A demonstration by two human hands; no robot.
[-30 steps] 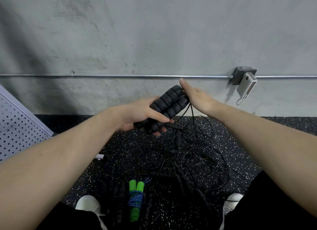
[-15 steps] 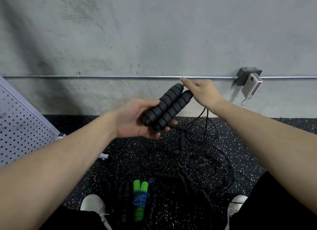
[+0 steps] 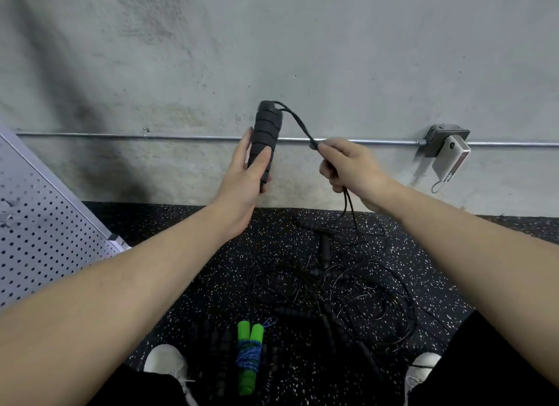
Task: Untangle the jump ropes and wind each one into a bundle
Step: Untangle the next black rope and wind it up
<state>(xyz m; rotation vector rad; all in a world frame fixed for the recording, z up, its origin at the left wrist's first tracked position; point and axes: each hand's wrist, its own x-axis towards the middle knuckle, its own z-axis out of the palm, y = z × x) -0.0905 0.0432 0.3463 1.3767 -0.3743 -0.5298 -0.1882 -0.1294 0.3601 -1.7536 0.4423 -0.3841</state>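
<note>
From where I watch: perforated panel (image 3: 45, 221) at 9 o'clock, out of the way.

Left hand (image 3: 242, 178) is wrapped around the black handles (image 3: 265, 136), held upright near 12 o'clock against the wall (image 3: 272, 42); they look like two handles held together, but I can't confirm that. Firm grip, thumb across the front.

Cord (image 3: 298, 122) leaves the handle tops, arcs down toward 1 o'clock into the right hand (image 3: 351, 169). That hand is closed around the cord; two strands trail out of its underside down to the floor (image 3: 181, 239).

At 6 o'clock, a green rope (image 3: 249, 357) lies on the floor between the shoes, already wound into a bundle. To its right, around 5 o'clock, the tangle (image 3: 332, 299) of thin black cords and other black handles is loose on the floor.

My read: this is the start of winding the black rope, one bundle done, several to go. The trailing strands run into the tangle, so I can't tell if this rope is fully free.

Next move calls for the right hand to carry the cord around the handles while the left holds them steady, feeding slack through the fingers. If the tail snags in the pile, free it first.
</note>
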